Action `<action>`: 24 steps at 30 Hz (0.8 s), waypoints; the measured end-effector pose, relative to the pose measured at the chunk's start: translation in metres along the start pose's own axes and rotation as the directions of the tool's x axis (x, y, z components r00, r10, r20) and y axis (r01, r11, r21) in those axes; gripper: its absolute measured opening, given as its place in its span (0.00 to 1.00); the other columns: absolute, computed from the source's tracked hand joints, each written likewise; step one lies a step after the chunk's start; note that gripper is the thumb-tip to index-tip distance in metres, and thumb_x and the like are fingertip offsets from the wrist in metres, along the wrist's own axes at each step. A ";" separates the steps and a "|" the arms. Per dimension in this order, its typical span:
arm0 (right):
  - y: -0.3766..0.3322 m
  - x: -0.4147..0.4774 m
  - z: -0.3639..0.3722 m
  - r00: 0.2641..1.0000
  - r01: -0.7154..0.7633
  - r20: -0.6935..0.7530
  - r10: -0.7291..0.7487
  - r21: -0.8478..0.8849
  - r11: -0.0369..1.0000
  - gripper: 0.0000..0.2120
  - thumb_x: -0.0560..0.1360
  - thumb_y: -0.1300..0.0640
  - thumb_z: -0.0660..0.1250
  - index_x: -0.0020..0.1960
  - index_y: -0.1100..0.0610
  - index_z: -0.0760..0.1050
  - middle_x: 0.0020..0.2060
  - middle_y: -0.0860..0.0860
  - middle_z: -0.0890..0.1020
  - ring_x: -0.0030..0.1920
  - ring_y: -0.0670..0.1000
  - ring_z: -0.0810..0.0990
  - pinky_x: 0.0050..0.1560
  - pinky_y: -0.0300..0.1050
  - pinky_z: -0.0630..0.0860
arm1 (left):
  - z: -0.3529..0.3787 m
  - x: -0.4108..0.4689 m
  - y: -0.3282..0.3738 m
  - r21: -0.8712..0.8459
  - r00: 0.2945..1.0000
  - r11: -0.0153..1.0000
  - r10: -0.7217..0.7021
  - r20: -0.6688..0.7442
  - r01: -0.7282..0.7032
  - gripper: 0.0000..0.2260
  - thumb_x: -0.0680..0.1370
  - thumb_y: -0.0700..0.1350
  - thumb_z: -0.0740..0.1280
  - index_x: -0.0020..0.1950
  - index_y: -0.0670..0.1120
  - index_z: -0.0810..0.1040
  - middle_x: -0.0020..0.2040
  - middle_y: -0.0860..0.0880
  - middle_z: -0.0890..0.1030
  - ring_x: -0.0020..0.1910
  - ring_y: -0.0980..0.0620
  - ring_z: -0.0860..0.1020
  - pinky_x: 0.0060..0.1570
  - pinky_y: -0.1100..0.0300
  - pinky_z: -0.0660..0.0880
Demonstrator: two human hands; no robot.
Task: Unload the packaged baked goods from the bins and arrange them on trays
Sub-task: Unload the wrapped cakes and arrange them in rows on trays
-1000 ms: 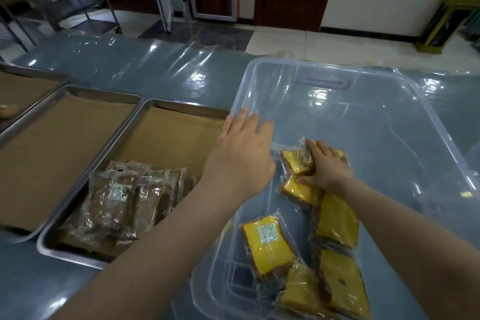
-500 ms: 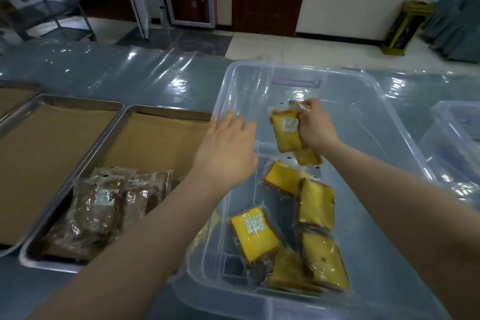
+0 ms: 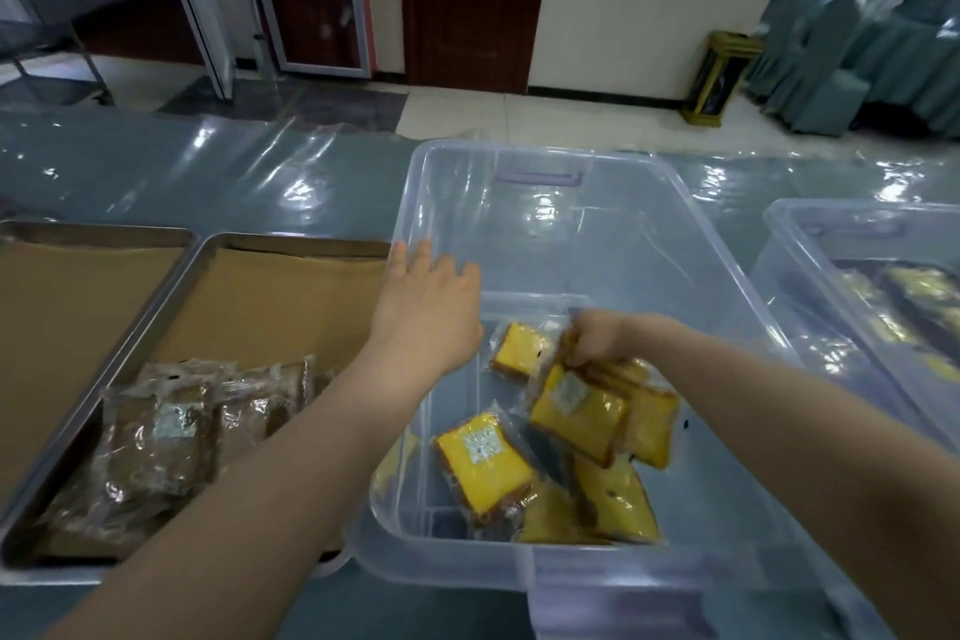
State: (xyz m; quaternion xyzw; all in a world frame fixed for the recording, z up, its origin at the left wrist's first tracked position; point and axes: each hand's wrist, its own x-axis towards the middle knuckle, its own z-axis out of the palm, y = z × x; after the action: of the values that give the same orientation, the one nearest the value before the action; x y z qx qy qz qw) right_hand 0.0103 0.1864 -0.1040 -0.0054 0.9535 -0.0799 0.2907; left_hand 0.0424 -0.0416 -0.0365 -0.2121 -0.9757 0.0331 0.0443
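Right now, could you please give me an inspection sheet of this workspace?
Surface: table under a glossy clear plastic sheet.
Job's things: clear bin holding yellow cake packets; paper-lined tray with brown packets at its near end; second lined tray to the left; second clear bin to the right, with packets inside.
Clutter: nothing seen.
Hands: left hand, fingers straight, at the bin's left rim; right hand grips several yellow cake packets.
Cables: nothing seen.
Surroundings: wooden door, gold floor bin, covered chairs.
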 end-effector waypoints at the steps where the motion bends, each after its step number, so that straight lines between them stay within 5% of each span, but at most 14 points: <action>1: 0.000 0.005 0.011 1.000 -0.002 -0.016 0.002 0.025 1.000 0.12 0.74 0.51 0.68 0.54 0.55 0.77 0.56 0.54 0.79 0.52 0.53 0.76 0.53 0.43 0.71 | 0.001 0.000 0.000 0.009 1.000 1.000 0.001 -0.003 -0.001 0.18 0.77 0.50 0.58 0.65 0.46 0.67 0.66 0.43 0.71 0.72 0.40 0.57 0.72 0.42 0.48; 4: 0.001 0.011 0.024 0.998 -0.049 -0.037 0.057 0.188 0.981 0.40 0.71 0.35 0.67 0.75 0.54 0.59 0.73 0.55 0.64 0.70 0.58 0.66 0.67 0.51 0.65 | 0.002 0.000 0.001 0.035 1.000 0.999 0.008 -0.005 -0.008 0.18 0.77 0.48 0.58 0.65 0.45 0.68 0.66 0.43 0.71 0.73 0.40 0.56 0.72 0.42 0.46; 6: 0.008 0.013 0.024 0.993 -0.114 0.067 0.101 0.239 0.964 0.53 0.65 0.29 0.67 0.78 0.50 0.45 0.76 0.54 0.56 0.74 0.60 0.58 0.71 0.58 0.60 | 0.004 -0.001 0.000 0.066 1.000 0.998 0.011 -0.010 -0.010 0.18 0.77 0.48 0.58 0.66 0.45 0.68 0.66 0.43 0.71 0.73 0.41 0.56 0.71 0.42 0.45; 8: 0.014 0.013 0.028 0.982 -0.109 0.165 0.087 0.134 0.985 0.58 0.61 0.30 0.72 0.78 0.47 0.41 0.76 0.52 0.55 0.74 0.61 0.58 0.71 0.60 0.61 | 0.006 -0.002 0.002 0.134 0.999 0.990 0.041 -0.024 -0.037 0.18 0.77 0.46 0.59 0.66 0.44 0.67 0.67 0.42 0.70 0.74 0.40 0.55 0.71 0.42 0.43; 12: 0.014 0.019 0.040 0.980 -0.119 0.155 0.127 -0.064 0.991 0.54 0.59 0.36 0.77 0.76 0.51 0.54 0.67 0.52 0.70 0.64 0.59 0.72 0.61 0.57 0.73 | 0.012 0.003 0.010 0.247 0.981 0.950 0.172 0.093 -0.190 0.23 0.76 0.44 0.62 0.70 0.45 0.64 0.69 0.42 0.68 0.75 0.42 0.54 0.71 0.43 0.41; 14: 0.014 0.022 0.039 0.981 -0.113 0.153 0.123 -0.075 0.991 0.45 0.57 0.36 0.77 0.69 0.52 0.67 0.55 0.50 0.76 0.55 0.56 0.77 0.53 0.53 0.76 | 0.016 0.010 0.015 0.232 0.969 0.952 0.157 0.192 -0.200 0.22 0.75 0.43 0.63 0.69 0.45 0.67 0.66 0.43 0.71 0.71 0.43 0.61 0.71 0.47 0.50; 16: 0.013 0.024 0.037 0.978 -0.107 0.172 0.119 -0.081 0.991 0.42 0.56 0.36 0.78 0.65 0.51 0.72 0.51 0.49 0.78 0.51 0.56 0.78 0.50 0.52 0.77 | 0.021 0.020 0.020 0.204 0.950 0.963 0.113 0.292 -0.177 0.17 0.75 0.40 0.63 0.63 0.45 0.72 0.61 0.44 0.75 0.63 0.43 0.70 0.59 0.52 0.63; 19: 0.007 0.025 0.033 0.981 -0.088 0.163 0.107 -0.119 0.989 0.41 0.56 0.35 0.77 0.64 0.51 0.73 0.55 0.51 0.78 0.52 0.58 0.78 0.53 0.55 0.77 | 0.034 0.034 0.037 0.120 0.857 0.982 0.065 0.511 -0.146 0.10 0.75 0.44 0.68 0.55 0.44 0.74 0.56 0.44 0.78 0.52 0.44 0.77 0.43 0.54 0.70; 21: 0.004 0.027 0.032 0.994 -0.026 0.099 0.050 -0.228 0.973 0.45 0.56 0.32 0.76 0.67 0.51 0.71 0.65 0.55 0.71 0.63 0.61 0.71 0.61 0.59 0.72 | 0.052 0.037 0.053 0.078 0.760 0.988 0.051 0.648 -0.133 0.15 0.74 0.48 0.70 0.56 0.41 0.75 0.55 0.44 0.78 0.51 0.44 0.77 0.47 0.54 0.74; 24: 0.007 0.034 0.040 0.998 0.020 0.055 -0.006 -0.247 0.969 0.51 0.58 0.31 0.74 0.74 0.51 0.63 0.76 0.54 0.52 0.75 0.63 0.45 0.69 0.68 0.53 | 0.086 0.029 0.072 0.064 0.665 0.997 -0.018 0.747 -0.045 0.23 0.74 0.53 0.69 0.63 0.41 0.73 0.56 0.44 0.76 0.56 0.42 0.76 0.58 0.48 0.74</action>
State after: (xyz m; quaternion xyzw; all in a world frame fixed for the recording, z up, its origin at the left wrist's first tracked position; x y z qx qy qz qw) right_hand 0.0050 0.1855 -0.1568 -0.0501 0.9477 0.0379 0.3130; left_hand 0.0369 0.0321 -0.1261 -0.1855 -0.9047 0.1549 -0.3509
